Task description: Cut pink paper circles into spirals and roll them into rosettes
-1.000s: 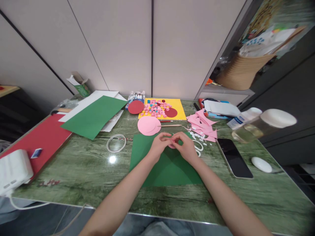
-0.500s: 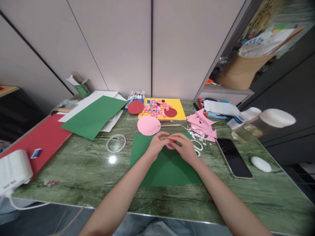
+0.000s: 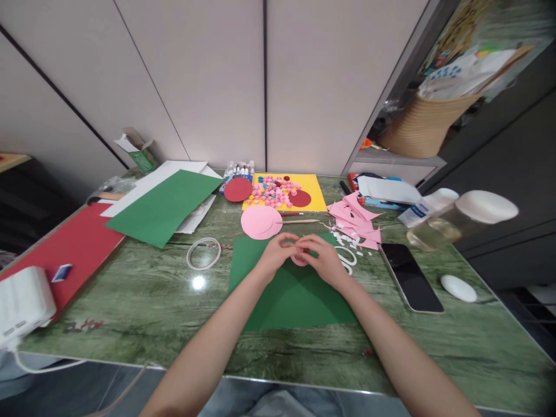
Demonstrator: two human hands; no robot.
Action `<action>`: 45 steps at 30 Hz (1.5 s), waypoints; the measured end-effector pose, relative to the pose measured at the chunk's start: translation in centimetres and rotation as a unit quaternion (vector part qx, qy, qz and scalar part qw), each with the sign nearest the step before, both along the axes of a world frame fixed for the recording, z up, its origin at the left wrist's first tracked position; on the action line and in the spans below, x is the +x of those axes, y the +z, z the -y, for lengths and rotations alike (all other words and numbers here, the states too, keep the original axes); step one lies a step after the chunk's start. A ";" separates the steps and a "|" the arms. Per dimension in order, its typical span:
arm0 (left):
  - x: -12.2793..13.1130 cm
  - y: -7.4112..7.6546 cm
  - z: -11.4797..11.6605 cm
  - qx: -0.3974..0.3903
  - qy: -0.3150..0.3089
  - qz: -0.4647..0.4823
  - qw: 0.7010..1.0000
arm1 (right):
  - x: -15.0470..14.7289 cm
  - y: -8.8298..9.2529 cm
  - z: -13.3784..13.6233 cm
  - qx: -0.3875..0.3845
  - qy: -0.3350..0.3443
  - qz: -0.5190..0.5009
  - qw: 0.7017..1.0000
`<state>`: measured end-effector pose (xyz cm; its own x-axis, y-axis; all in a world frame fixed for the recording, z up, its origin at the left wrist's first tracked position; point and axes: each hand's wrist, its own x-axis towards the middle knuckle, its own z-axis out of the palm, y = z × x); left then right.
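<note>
My left hand [image 3: 278,253] and my right hand [image 3: 322,255] meet fingertip to fingertip over a green paper sheet [image 3: 295,304]. Between them they pinch a small pink paper piece [image 3: 299,259], mostly covered by my fingers. Beyond my left hand lie overlapping pink paper circles [image 3: 258,222]. Close by my right hand are the white handles of a pair of scissors [image 3: 347,256], partly hidden by that hand. A thin wooden stick [image 3: 299,221] rests just past my fingertips.
Yellow paper [image 3: 319,194] at the back carries many small beads [image 3: 273,192] and a dark red circle [image 3: 300,198]. Pink scraps [image 3: 354,220], a phone [image 3: 412,278] and a bottle [image 3: 460,217] stand to the right. A tape roll [image 3: 204,268] and green card [image 3: 167,202] lie left.
My hands stay together at nearly the same spot, with the fingers shifting slightly. A bit more of the pink piece shows. The whole view has shifted slightly.
</note>
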<state>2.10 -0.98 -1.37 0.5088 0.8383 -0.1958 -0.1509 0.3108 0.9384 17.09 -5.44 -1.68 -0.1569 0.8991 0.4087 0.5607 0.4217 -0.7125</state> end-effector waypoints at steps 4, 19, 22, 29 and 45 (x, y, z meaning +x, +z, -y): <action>0.0 0.0 -0.1 -0.006 -0.005 0.005 1.000 | -0.1 0.1 0.1 0.008 -0.004 -0.003 1.000; 0.6 0.7 0.9 -0.066 0.029 0.057 0.996 | -0.5 0.7 0.4 0.018 -0.064 -0.036 0.997; 0.2 0.6 0.5 -0.062 0.035 0.059 0.996 | -0.5 0.8 0.4 0.010 -0.053 -0.039 0.998; -0.4 0.6 -0.3 -0.032 -0.007 0.028 0.999 | -0.5 0.4 0.2 0.008 -0.009 -0.014 1.000; 0.3 0.7 0.7 -0.094 0.036 0.084 0.991 | -0.4 0.7 0.4 0.047 -0.095 -0.025 0.994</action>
<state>2.39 -1.67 -0.67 0.4871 0.8305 -0.2700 -0.3280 0.4605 0.8248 16.73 -5.86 -0.97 0.0336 0.8680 0.4954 0.6018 0.3782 -0.7034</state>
